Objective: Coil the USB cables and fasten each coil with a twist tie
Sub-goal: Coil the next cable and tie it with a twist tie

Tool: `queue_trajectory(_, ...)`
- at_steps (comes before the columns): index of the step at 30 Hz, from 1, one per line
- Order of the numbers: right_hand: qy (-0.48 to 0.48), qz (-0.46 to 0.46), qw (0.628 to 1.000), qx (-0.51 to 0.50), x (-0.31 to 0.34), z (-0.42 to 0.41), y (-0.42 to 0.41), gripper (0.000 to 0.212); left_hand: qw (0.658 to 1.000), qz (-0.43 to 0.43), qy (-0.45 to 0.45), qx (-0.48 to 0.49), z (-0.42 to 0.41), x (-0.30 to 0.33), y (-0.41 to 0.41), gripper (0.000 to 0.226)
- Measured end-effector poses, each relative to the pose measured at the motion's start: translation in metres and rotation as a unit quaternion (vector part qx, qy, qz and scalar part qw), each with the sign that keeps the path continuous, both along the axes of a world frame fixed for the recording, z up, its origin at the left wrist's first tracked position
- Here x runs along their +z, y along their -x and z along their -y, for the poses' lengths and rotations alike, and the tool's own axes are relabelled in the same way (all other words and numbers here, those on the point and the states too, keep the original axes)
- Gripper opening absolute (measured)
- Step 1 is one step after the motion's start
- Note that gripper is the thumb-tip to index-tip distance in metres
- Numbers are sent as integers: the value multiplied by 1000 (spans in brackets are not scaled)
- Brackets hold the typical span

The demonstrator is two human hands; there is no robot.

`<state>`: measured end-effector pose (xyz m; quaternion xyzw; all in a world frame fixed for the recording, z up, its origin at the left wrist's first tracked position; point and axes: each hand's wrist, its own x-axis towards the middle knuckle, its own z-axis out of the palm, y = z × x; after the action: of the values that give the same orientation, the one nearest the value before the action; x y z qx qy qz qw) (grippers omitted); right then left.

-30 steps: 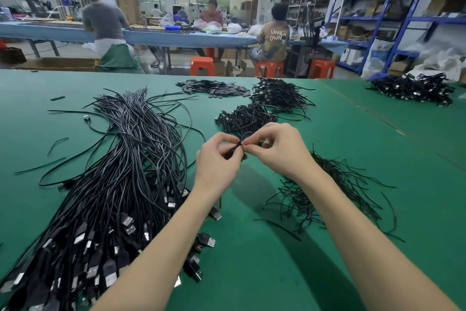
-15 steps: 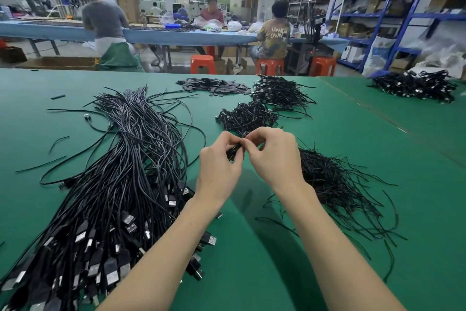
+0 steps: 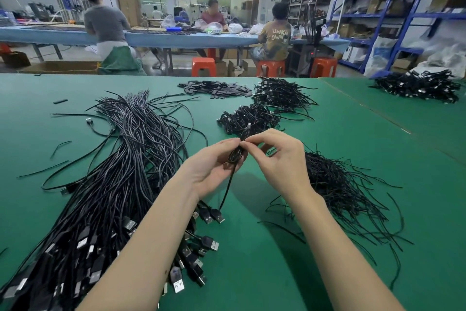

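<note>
A small black cable coil is held just above the desk at the centre of the frame. It is gripped by the curled fingers of the left hand, while its top is pinched between thumb and forefinger of the right hand, apparently where a twist tie is being turned; the tie itself is too small to be made out. One tail hangs down to a USB plug.

If the pinch is relaxed before the tie is twisted tight, the coil could spring open. The hanging tail could also be snagged on the loose cables beneath.

One large bundle of uncoiled cables is seen at the left, too many to count. One heap of twist ties lies at the right. Three piles of finished coils can be counted in the upper half, and one pile of flat dark pieces.
</note>
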<state>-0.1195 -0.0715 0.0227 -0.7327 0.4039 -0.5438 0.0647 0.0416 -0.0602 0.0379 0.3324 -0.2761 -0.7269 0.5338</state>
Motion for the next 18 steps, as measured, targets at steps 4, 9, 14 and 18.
queue_trajectory(4,-3,12,1000,5,-1,0,2,2,1000,-17,4,11,-2,0,1,25)
queue_trajectory(9,-61,58,996,5,-1,-6,2,6,998,-40,25,45,-1,-9,13,22)
queue_trajectory(14,-384,351,838,164,17,-10,1,13,980,29,185,70,-1,-6,13,30)
queue_trajectory(18,-595,572,470,313,10,-13,5,10,884,263,375,92,-1,-5,4,27)
